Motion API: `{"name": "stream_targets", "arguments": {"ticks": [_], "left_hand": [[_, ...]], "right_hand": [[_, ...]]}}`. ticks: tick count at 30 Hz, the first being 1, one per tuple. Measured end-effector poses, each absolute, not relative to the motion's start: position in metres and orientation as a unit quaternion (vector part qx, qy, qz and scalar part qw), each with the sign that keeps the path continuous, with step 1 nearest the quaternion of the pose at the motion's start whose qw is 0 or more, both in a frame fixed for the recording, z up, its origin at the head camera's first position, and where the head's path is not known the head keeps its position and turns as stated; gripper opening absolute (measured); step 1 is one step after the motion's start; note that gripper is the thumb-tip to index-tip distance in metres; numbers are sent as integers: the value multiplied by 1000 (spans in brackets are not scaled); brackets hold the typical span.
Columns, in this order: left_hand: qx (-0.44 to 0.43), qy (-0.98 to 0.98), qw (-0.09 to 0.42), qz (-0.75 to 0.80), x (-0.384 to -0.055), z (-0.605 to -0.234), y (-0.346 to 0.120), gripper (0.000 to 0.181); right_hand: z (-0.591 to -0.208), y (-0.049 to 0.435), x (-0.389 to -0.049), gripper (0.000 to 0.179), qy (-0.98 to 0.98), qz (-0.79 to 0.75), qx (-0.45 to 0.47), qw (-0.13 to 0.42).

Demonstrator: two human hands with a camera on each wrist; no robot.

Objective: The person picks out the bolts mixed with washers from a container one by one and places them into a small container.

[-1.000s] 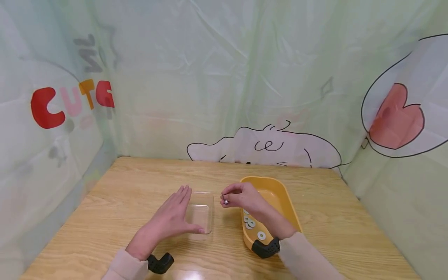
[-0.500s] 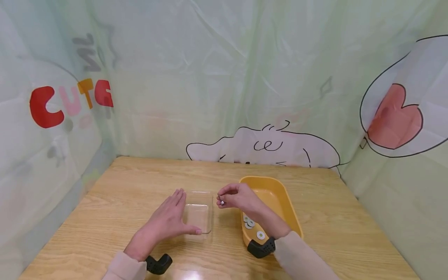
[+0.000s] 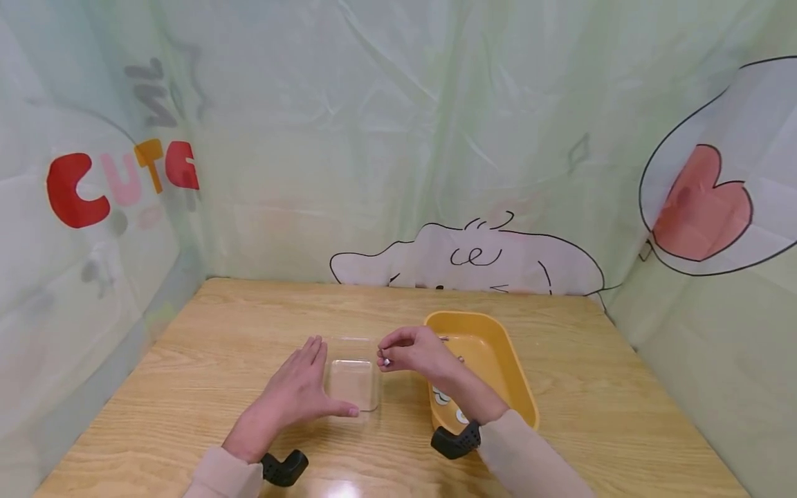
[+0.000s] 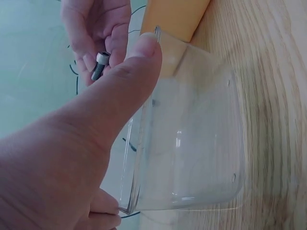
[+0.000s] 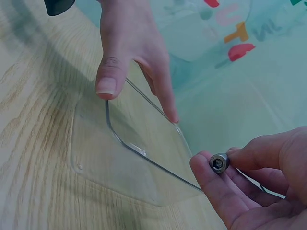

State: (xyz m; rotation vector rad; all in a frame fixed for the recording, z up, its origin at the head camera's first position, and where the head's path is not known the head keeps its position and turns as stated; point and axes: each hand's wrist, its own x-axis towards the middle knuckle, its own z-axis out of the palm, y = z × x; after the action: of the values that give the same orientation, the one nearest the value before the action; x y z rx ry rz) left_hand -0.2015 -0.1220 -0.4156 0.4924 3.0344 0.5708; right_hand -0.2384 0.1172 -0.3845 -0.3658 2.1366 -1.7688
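My right hand pinches a socket-head bolt between thumb and fingertips, just off the right rim of a clear plastic box. In the left wrist view, the bolt shows its bright round head and dark threaded shank. The hex recess faces the camera in the right wrist view. My left hand spans the left side of the box, fingers straight, with the thumb on the rim near the front corner and fingertips at the far corner. Nothing shows inside the box.
A yellow-orange tray stands to the right of the box, partly under my right forearm. In it lie several pale washers and small metal pieces. Black wrist cameras are strapped below both hands. Printed curtains surround the wooden table.
My right hand has moved left with the bolt, from near the tray to the box's right rim. My left hand shifted slightly left, then stayed at the box.
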Motion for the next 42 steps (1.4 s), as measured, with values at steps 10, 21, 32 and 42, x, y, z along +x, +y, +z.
{"name": "stream_targets", "arguments": {"ticks": [10,21,32,42], "left_hand": [[161,969,2,185,-202,-413,-120,134],[160,970,13,182,-201,-412,-117,132],[161,971,20,175,-201,-410,-116,131],[161,969,31,186,-201,-410,-118,132]], "right_hand": [[-386,106,-238,25,754,-616,-125,190],[-388,87,-239,25,771,-592,-126,200],[-395,72,-240,21,790,-563,-148,194],[-395,64,-239,18,822,-525,-127,180]]}}
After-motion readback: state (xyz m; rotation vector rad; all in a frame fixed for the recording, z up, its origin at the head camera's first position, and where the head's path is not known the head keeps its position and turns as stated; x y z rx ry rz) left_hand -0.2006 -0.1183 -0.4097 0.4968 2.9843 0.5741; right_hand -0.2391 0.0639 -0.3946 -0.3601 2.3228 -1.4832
